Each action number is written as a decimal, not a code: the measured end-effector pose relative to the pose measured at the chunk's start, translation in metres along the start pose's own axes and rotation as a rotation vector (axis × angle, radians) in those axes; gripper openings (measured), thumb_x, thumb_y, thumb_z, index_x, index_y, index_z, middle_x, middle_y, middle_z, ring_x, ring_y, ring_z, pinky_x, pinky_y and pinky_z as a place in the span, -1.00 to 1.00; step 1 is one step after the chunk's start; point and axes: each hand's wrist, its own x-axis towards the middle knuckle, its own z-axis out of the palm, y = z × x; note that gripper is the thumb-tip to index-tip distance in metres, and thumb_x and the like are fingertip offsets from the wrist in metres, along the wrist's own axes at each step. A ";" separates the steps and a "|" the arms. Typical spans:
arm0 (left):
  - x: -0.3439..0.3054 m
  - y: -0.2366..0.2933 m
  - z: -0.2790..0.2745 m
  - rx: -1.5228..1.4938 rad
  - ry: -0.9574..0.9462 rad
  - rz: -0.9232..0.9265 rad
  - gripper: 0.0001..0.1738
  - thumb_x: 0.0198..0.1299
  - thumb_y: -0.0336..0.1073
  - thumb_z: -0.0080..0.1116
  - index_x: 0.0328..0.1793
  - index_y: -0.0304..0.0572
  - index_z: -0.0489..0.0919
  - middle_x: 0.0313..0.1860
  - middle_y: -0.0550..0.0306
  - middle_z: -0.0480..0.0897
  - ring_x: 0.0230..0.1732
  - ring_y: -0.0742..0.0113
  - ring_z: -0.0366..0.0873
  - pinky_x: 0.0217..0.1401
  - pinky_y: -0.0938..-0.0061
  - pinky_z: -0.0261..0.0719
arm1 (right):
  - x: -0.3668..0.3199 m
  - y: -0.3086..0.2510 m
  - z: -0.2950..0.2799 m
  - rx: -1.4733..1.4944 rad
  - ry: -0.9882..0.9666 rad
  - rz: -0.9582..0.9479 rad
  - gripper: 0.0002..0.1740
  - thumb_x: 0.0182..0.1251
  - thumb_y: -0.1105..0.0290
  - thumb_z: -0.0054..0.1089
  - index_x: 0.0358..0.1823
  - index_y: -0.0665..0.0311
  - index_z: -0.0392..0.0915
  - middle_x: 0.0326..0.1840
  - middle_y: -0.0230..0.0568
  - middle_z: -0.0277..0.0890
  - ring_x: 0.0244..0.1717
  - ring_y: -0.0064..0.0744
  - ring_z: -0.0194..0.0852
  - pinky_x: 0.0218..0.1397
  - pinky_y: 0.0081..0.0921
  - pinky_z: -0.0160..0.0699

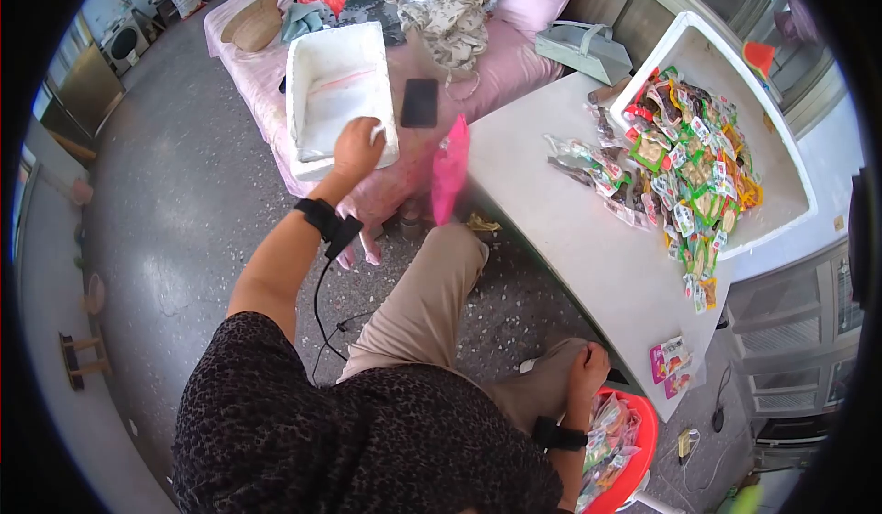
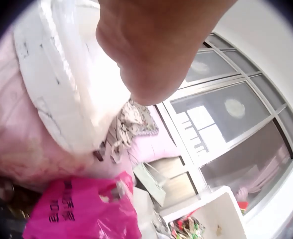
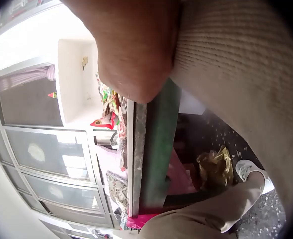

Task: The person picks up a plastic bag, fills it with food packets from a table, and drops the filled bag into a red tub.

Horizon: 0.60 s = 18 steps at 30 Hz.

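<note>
My left hand [image 1: 358, 148] is over the near right corner of a white foam box [image 1: 299, 101] on the bed. Its fingers are curled, and a thin white piece [image 1: 377, 132] shows between them; what it is I cannot tell. Translucent film [image 2: 76, 55] hangs along the box wall in the left wrist view. On my right knee, beside the table edge, rests my right hand [image 1: 588, 373], loosely curled with nothing in it. A pink plastic bag [image 1: 450, 169] hangs at the table's left corner, and a dark flat phone or tablet [image 1: 420, 102] lies right of the box.
A large foam box [image 1: 790, 160] lies tipped on the white table [image 1: 551, 211], small snack packets [image 1: 698, 174] spilling from it. Purple packets [image 1: 671, 362] lie at the table's near end. Below stands a red basket [image 1: 650, 431] of packets. Clothes [image 1: 441, 27] are heaped on the bed.
</note>
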 end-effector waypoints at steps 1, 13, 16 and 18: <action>0.007 -0.019 -0.001 0.083 -0.008 -0.017 -0.74 -0.13 -0.29 0.05 -0.27 -0.22 0.47 -0.32 -0.06 0.49 -0.20 0.01 0.39 -0.14 0.28 0.36 | 0.001 -0.003 -0.001 -0.003 -0.011 0.003 -0.88 -0.07 0.46 -0.02 -0.42 0.28 0.38 -0.43 -0.13 0.39 -0.32 -0.10 0.32 -0.22 -0.26 0.25; 0.014 -0.087 0.008 0.315 -0.581 -0.327 -0.67 0.05 -0.16 -0.22 -0.25 -0.18 0.49 -0.21 -0.15 0.50 -0.18 -0.12 0.43 -0.11 0.18 0.39 | 0.006 -0.007 0.001 -0.021 -0.026 0.011 -0.88 -0.06 0.44 -0.03 -0.43 0.26 0.39 -0.44 -0.15 0.40 -0.34 -0.12 0.33 -0.25 -0.25 0.26; 0.016 -0.082 0.001 0.285 -0.528 -0.366 -0.70 0.05 -0.20 -0.24 -0.32 -0.21 0.48 -0.26 -0.18 0.50 -0.22 -0.15 0.43 -0.13 0.15 0.38 | 0.006 -0.006 0.001 -0.030 -0.036 0.031 -0.89 -0.06 0.44 -0.03 -0.44 0.26 0.39 -0.44 -0.15 0.40 -0.33 -0.12 0.33 -0.25 -0.25 0.25; 0.017 -0.092 0.002 0.253 -0.497 -0.338 -0.71 0.05 -0.21 -0.23 -0.34 -0.22 0.47 -0.29 -0.19 0.50 -0.24 -0.14 0.43 -0.16 0.14 0.38 | 0.006 -0.007 0.001 -0.022 -0.031 0.028 -0.89 -0.05 0.44 -0.03 -0.44 0.26 0.39 -0.44 -0.15 0.40 -0.33 -0.12 0.33 -0.24 -0.24 0.24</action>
